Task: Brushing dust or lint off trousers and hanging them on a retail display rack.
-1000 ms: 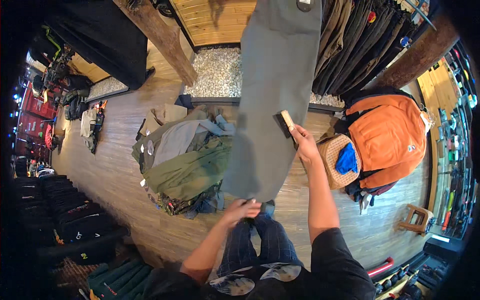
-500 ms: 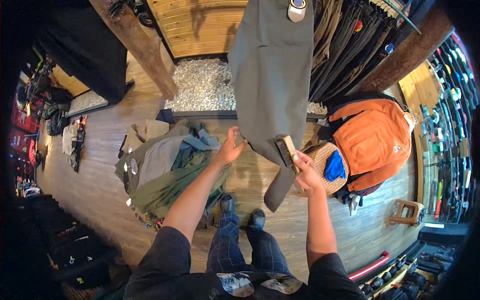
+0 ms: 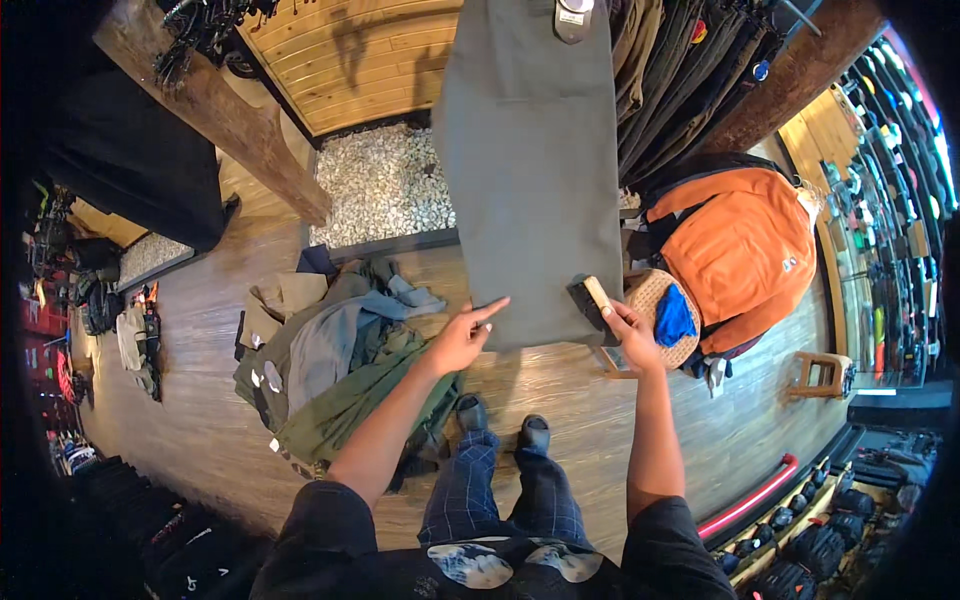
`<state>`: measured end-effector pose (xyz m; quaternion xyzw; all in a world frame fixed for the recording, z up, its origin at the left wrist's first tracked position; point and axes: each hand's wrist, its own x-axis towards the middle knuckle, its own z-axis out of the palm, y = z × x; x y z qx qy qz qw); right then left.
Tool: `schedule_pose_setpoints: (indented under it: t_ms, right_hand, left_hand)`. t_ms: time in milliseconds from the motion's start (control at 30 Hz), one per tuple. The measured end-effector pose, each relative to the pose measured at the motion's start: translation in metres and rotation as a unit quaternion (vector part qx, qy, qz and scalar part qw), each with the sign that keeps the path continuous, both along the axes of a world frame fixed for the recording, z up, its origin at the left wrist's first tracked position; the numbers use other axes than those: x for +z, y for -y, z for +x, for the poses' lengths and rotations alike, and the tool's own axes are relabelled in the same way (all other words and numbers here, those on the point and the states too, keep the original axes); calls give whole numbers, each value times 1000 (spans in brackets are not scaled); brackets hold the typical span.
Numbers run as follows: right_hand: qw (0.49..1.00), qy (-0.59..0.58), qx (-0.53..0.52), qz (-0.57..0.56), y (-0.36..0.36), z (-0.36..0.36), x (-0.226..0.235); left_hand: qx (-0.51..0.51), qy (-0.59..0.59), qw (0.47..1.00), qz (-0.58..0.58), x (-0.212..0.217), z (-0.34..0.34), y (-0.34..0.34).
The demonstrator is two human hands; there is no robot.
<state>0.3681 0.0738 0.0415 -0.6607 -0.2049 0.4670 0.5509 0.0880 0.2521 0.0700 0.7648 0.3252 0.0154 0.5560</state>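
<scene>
Two hands are up at the long grey trousers (image 3: 530, 170) that hang down in front of us. Our left hand (image 3: 462, 338) touches the bottom left edge of the trousers, with its fingers loose and one finger pointing out. Our right hand (image 3: 630, 335) is at the bottom right corner of the trousers, and it grips a brush (image 3: 592, 302) with a pale wooden back, pressed against the cloth. Left of the trousers, a pile of green and grey clothes (image 3: 330, 370) lies on the wooden floor (image 3: 560, 400). Right of the trousers, an orange jacket (image 3: 745, 245) sits above a round woven basket (image 3: 660, 300) with something blue inside. Below the trousers we see our dark shoes (image 3: 500, 425).
</scene>
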Motion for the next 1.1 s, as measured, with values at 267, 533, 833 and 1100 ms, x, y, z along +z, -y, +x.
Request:
schedule_pose_setpoints:
  t_ms: [267, 533, 833, 1100]
  right_hand:
    - [927, 373, -34, -36, -22, -47, -10]
    - [816, 538, 123, 172, -114, -125, 22]
    - [850, 463, 69, 243, -152, -131, 45]
    - [753, 602, -261, 40, -185, -24, 27]
  left_hand:
    - [-19, 116, 982, -146, -31, -28, 3]
    - [12, 144, 976, -163, -35, -54, -3]
    - [-5, 145, 984, -104, -3, -73, -11]
    - [-18, 166, 973, -157, 6, -61, -15]
